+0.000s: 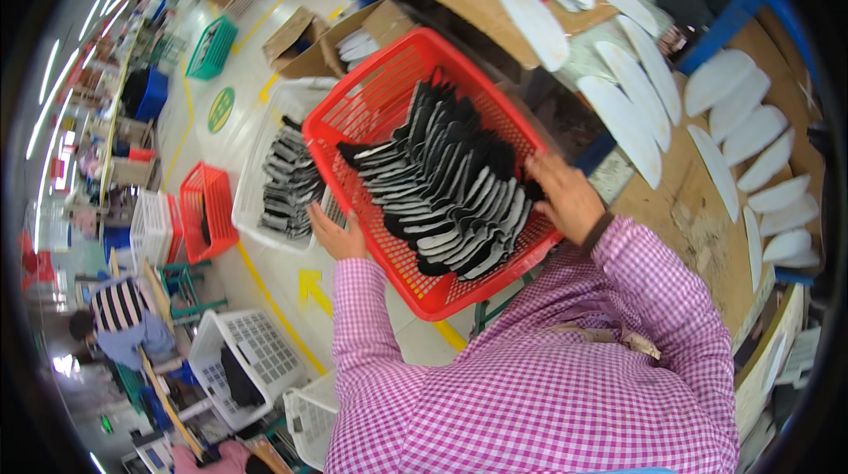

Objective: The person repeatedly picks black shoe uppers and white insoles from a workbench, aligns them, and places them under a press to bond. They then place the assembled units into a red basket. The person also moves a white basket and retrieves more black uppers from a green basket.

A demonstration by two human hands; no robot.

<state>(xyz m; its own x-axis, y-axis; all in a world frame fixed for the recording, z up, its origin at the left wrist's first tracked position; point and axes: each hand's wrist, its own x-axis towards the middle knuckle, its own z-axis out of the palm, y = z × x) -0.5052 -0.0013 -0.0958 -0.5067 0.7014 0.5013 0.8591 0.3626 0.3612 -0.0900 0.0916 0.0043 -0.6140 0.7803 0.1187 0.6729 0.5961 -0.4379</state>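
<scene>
A red basket (pixel 424 297) of dark pieces (pixel 442 191) sits between the open left hand (pixel 336 234) and the right hand (pixel 570 198), bent at its rim, grip unclear. Uneven support could tip the pieces out.

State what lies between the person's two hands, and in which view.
In the head view, a red basket holding layered black-and-pale pieces lies between the left hand and right hand.
</scene>
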